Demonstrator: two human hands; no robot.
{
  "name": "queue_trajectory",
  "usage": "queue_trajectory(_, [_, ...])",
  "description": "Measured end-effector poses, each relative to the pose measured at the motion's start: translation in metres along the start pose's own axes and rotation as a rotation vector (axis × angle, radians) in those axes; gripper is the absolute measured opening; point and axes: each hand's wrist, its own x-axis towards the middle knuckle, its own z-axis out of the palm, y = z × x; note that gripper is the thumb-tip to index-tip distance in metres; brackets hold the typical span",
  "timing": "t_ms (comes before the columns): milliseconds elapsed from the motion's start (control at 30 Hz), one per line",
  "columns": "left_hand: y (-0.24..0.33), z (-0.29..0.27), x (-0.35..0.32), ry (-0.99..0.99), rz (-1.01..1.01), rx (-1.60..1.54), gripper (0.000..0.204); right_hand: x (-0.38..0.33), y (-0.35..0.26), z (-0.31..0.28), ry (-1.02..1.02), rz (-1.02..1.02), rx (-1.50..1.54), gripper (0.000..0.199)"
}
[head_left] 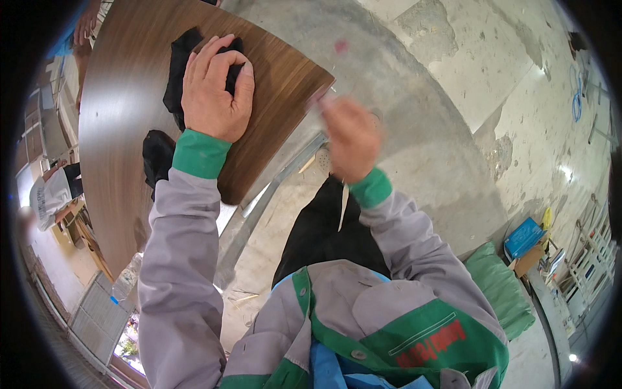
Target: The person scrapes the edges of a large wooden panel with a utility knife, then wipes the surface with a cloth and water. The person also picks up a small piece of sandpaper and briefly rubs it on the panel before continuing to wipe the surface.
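Note:
On the brown wooden tabletop [123, 149], my left hand [217, 87] lies over a black cloth [183, 55]. Its fingers curl round the cloth, and dark fabric shows between thumb and forefinger. Another dark piece of fabric [157, 152] lies beside my left wrist. Off the table's right corner, my right hand [353, 139] is smeared by motion. Its fingers look bent, but whether they hold anything is too blurred to tell. Both sleeves are grey with green cuffs.
A metal table leg [272, 188] runs beneath the tabletop. A clear plastic bottle [126, 279] stands near my left forearm. At right are a green sack [499, 288] and a blue box [523, 238]. Another person [55, 198] is at far left; someone's hand [84, 26] shows at upper left.

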Motion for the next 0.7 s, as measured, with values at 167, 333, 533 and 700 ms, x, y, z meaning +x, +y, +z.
queue_trajectory(167, [-0.001,0.001,0.001,0.005,-0.002,-0.010,0.015,0.003,-0.005,-0.004,-0.066,0.057,-0.030,0.041])
queue_trajectory(333, [-0.001,0.001,0.001,-0.001,-0.005,0.002,0.016,0.023,-0.004,-0.010,-0.079,-0.026,-0.043,0.055])
queue_trajectory(533, [0.000,-0.002,0.004,-0.025,-0.032,-0.026,0.022,0.043,0.008,-0.026,0.046,0.198,-0.050,0.043])
queue_trajectory(700, [0.027,-0.015,0.013,-0.150,0.154,0.010,0.038,0.035,0.034,-0.042,0.509,0.663,0.205,0.034])
